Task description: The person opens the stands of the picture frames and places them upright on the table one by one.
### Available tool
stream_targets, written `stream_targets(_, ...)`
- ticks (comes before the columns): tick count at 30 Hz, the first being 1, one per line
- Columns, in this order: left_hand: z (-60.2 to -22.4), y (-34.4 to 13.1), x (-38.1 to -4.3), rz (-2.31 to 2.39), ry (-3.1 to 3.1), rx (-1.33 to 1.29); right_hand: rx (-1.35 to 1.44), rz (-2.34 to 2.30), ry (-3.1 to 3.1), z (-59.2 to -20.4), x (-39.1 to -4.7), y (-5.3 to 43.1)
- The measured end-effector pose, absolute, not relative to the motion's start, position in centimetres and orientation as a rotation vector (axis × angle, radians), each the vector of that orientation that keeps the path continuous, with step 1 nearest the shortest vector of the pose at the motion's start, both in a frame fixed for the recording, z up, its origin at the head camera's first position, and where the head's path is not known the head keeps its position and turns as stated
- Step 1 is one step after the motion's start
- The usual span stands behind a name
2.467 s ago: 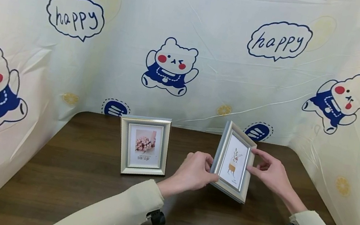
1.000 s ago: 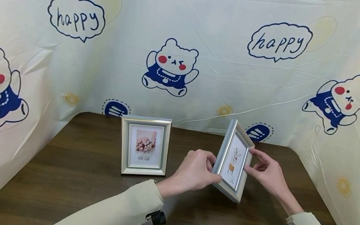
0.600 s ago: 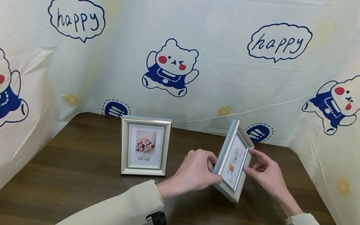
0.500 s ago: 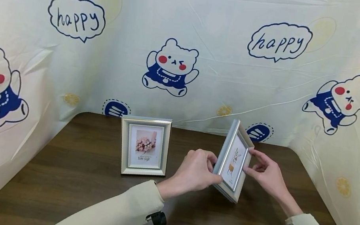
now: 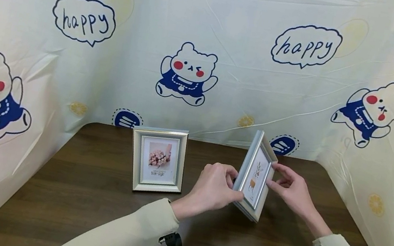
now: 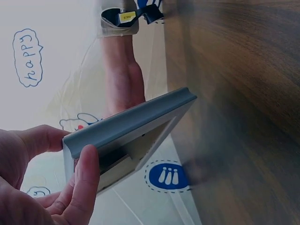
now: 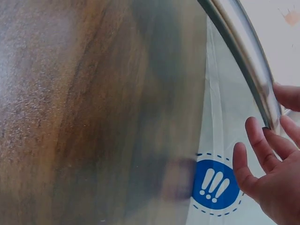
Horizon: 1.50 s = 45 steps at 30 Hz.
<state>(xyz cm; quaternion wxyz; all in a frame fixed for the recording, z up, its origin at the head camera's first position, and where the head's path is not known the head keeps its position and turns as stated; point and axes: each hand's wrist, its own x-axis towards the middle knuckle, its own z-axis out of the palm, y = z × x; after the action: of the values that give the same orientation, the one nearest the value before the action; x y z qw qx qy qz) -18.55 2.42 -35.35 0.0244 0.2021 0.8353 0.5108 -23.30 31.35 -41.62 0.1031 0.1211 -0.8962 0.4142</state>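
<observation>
A silver-grey picture frame with a drawing of a leafy sprig and an orange figure is held up on the right of the table, tilted and turned edge-on toward the left. My left hand grips its left edge, thumb on the near side and fingers round the other; the left wrist view shows this frame's grey moulding between thumb and fingers. At the opposite edge my right hand pinches the frame with thumb and forefinger, the other fingers loose in the right wrist view.
A second picture frame with pink flowers and the words "free style" stands upright to the left of my left hand. Both are at a dark wooden table. A pale cartoon-printed cloth encloses its back and sides.
The held frame has turned, so its front shows narrower and its left side wider. My right hand has shifted slightly left with it. The flower frame stays put.
</observation>
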Motion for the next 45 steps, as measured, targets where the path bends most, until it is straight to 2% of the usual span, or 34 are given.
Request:
stream_targets(10,-35.6,2.4,-18.5,1.619,2.540,0.614,0.190,1.074,-2.502,-38.8,-23.1,29.8)
stream_targets(23,-35.5,2.5,-18.4,1.635,2.588,0.649,0.252,1.208,-2.513,-33.2,-22.2,24.9)
stream_targets(45,-35.5,2.7,-18.1,1.632,2.647,0.700,0.183,1.224,-2.558,-31.7,-22.4,22.8)
